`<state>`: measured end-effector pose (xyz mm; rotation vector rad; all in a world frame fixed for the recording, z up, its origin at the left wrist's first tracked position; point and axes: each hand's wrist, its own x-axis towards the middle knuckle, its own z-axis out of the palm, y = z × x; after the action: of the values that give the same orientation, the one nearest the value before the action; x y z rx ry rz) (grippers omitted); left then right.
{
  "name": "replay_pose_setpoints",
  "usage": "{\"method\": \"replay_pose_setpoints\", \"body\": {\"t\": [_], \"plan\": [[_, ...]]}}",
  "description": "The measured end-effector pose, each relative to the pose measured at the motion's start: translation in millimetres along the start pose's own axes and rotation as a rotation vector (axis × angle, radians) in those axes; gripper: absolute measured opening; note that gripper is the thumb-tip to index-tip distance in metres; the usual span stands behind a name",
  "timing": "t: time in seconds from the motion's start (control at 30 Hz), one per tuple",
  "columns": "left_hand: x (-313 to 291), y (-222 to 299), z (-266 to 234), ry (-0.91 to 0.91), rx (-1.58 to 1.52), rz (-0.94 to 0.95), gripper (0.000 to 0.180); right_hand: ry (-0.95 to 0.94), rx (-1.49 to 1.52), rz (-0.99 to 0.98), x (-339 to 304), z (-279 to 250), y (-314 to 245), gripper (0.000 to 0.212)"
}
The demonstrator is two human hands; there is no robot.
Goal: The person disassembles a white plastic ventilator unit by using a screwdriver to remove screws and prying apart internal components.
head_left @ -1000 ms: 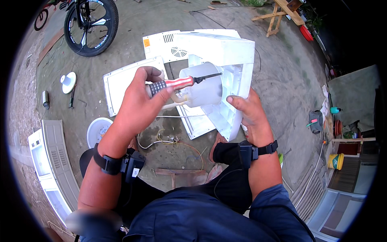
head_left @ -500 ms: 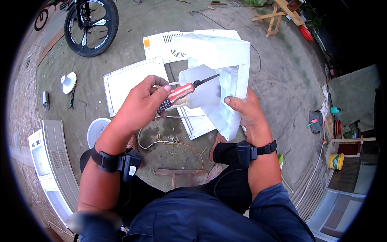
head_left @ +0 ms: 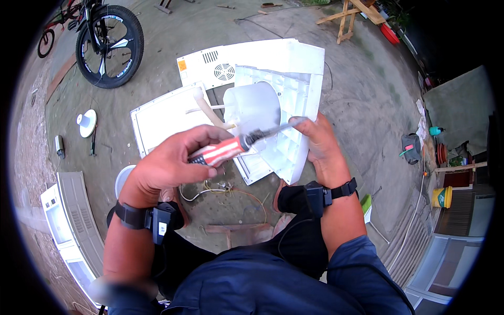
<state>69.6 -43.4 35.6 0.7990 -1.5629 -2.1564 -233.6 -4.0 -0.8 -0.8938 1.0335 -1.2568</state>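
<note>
My left hand (head_left: 170,160) is closed around a screwdriver (head_left: 221,151) with a red-and-white striped handle and a dark, starred butt end. Its blurred shaft points right, the tip close to my right thumb. On the other side, my right hand (head_left: 321,140) grips the edge of a white plastic housing (head_left: 310,79); most of its fingers are hidden behind it. The housing's ribbed inside faces me. A translucent white cylinder (head_left: 252,107) stands out from it, and a pale hose (head_left: 206,108) runs beside the cylinder, just above my left hand.
White panels, one with a vent grille (head_left: 224,72) and one flat panel (head_left: 157,115), lie on the concrete. Loose wires (head_left: 218,186) trail between my feet, near a low wooden piece (head_left: 236,229). A white bowl (head_left: 122,178) is partly behind my left forearm. A bicycle wheel (head_left: 109,46) stands far left.
My left hand has moved down with the screwdriver, whose tip has dropped toward my right thumb. The housing has tilted, showing more of its ribbed inside and the hose.
</note>
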Motion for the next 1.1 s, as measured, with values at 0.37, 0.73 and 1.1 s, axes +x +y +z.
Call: {"method": "replay_pose_setpoints", "body": {"t": [0.37,0.73,1.1], "plan": [[13,-9,3,0.147,-0.262,0.168,0.035,0.030,-0.012,0.019,3,1,0,0.080],[70,-14,27,0.533,1.374,0.750,0.033,-0.032,-0.369,-0.029,-6,32,27,0.063],[84,-36,26,0.586,1.269,0.674,0.020,-0.112,-0.101,0.096,-13,40,34,0.070]]}}
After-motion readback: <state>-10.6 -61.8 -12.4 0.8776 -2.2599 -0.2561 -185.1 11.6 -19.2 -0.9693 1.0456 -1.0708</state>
